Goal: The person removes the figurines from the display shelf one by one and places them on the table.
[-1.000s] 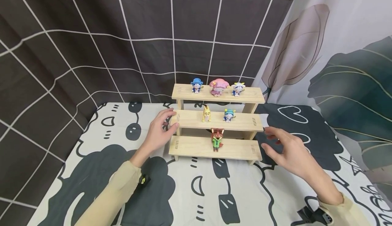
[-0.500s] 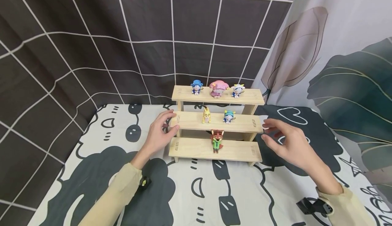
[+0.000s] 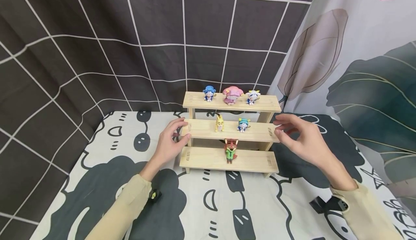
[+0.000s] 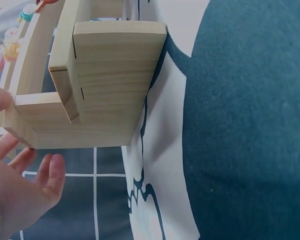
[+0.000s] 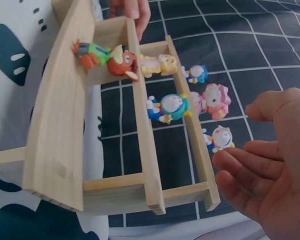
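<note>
A three-tier wooden display stand (image 3: pixel 224 158) stands on the patterned cloth. My left hand (image 3: pixel 169 139) holds the left end of its middle tier, thumb at the front edge and fingers toward the back. In the left wrist view, that hand (image 4: pixel 20 185) has loosely bent fingers around the tier's corner. My right hand (image 3: pixel 302 139) is beside the middle tier's right end, holding nothing, with thumb and fingers apart. On the lowest tier stands a fox figurine (image 3: pixel 230 151) in green. The middle tier bears a yellow figurine (image 3: pixel 219 123) and a teal-hatted figurine (image 3: pixel 243 125).
On the top tier stand a blue-hatted figurine (image 3: pixel 209 94), a larger pink figurine (image 3: pixel 232 95) and a white-hatted figurine (image 3: pixel 252 97). A dark grid-patterned curtain (image 3: pixel 156 16) hangs close behind the stand. A pale leaf-print curtain (image 3: pixel 325 52) hangs to the right.
My right hand has moved left and slightly up, to the right end of the middle tier. My left hand stays at the left end, and the stand and figurines keep their places.
</note>
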{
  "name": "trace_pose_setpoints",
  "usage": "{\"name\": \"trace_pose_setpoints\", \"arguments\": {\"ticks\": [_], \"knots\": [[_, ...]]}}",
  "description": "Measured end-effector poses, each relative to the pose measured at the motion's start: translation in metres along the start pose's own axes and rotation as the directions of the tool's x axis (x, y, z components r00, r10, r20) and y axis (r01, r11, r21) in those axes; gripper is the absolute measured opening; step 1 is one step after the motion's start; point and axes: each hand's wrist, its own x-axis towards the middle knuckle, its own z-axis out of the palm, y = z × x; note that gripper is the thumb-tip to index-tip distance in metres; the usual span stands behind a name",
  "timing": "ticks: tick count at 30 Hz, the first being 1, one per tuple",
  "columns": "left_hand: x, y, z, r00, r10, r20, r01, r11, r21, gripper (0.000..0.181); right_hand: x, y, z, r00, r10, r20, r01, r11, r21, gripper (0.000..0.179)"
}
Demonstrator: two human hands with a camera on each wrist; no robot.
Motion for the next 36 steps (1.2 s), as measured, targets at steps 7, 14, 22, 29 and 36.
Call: {"name": "trace_pose_setpoints", "arguments": {"ticks": [7,14,22,29,36], "knots": [[0.0,0.0,0.0,1.0,0.002,-0.003,-0.002,1.0,-0.012,0.038,0.013,0.003,-0.001,0.998,0.059,0.008,-0.059,0.997,0.052,0.041],[0.0,-0.002,0.0,1.0,0.007,-0.006,-0.007,1.0,-0.006,0.039,0.029,0.008,0.002,0.997,0.077,-0.014,-0.075,0.99,0.116,0.039],[-0.001,-0.004,0.001,1.0,0.004,-0.009,-0.005,1.0,-0.012,0.039,0.044,0.016,0.007,0.992,0.127,-0.029,-0.119,0.977,0.179,0.038],[-0.001,-0.003,0.001,1.0,0.001,-0.008,-0.001,1.0,-0.026,0.039,0.053,0.02,0.012,0.988,0.153,-0.036,-0.143,0.971,0.192,0.035],[-0.001,-0.004,0.001,1.0,-0.01,-0.006,0.01,1.0,-0.023,0.038,0.063,0.021,0.016,0.983,0.178,-0.039,-0.169,0.971,0.171,0.035]]}}
